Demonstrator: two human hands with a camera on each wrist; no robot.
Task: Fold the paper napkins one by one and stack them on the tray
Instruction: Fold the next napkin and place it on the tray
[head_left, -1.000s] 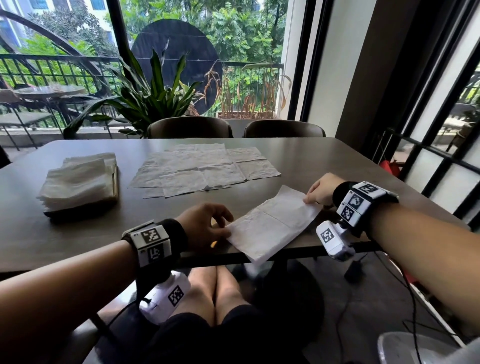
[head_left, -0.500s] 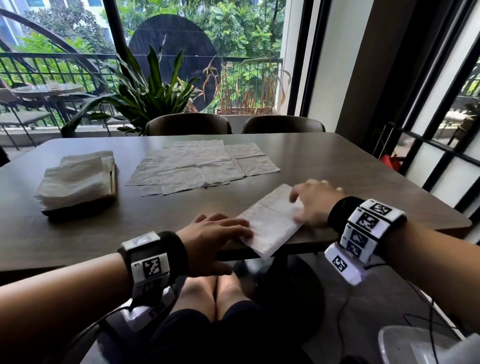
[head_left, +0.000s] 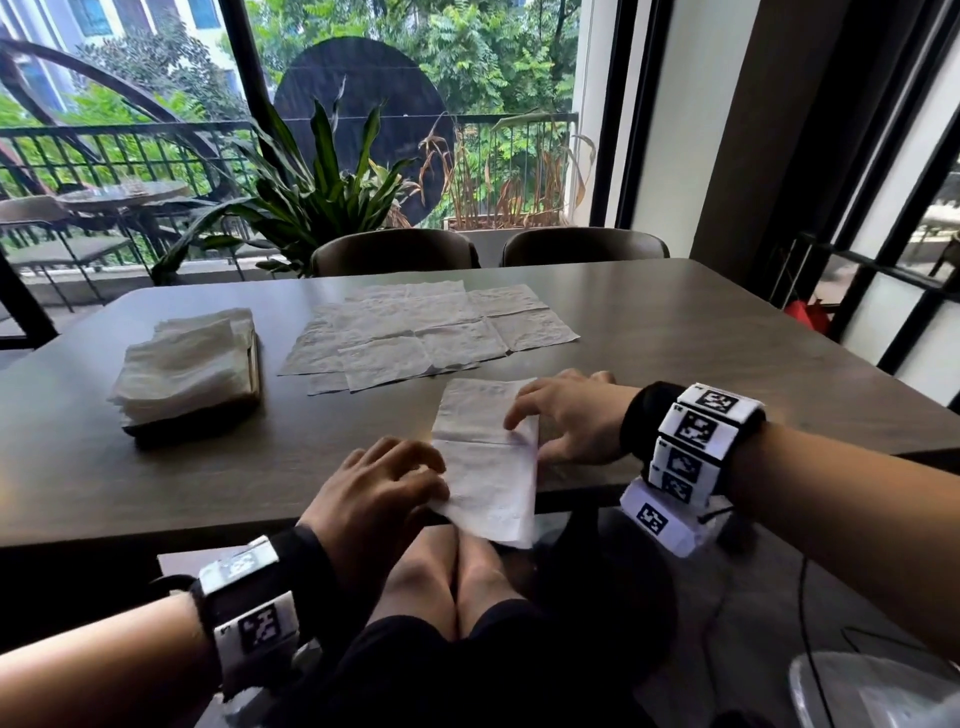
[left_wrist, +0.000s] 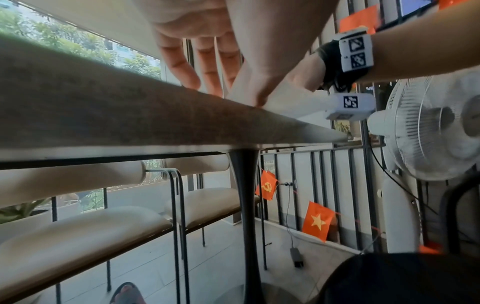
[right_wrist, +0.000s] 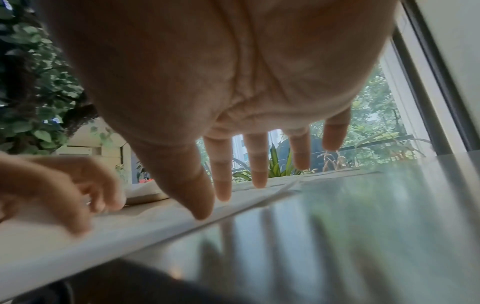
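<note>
A folded white napkin (head_left: 488, 457) lies at the table's front edge, its near end hanging over the edge. My left hand (head_left: 415, 478) rests on the napkin's lower left side with its fingers stretched out; the left wrist view shows the fingertips (left_wrist: 215, 88) down on the table top. My right hand (head_left: 540, 421) has its fingers spread and straight, and their tips (right_wrist: 223, 195) press the napkin (right_wrist: 155, 226) along its right side. A stack of folded napkins (head_left: 187, 364) sits on a dark tray (head_left: 255, 364) at the left.
Several unfolded napkins (head_left: 426, 332) lie overlapping in the middle of the brown table (head_left: 701, 353). Two chairs (head_left: 395, 252) stand at the far side before a plant and window. A white fan (left_wrist: 431, 127) stands on the floor to my right.
The napkin has turned from slanted to lying straight away from me and sits further onto the table. Both hands went from pinching its ends to lying on it with straight fingers.
</note>
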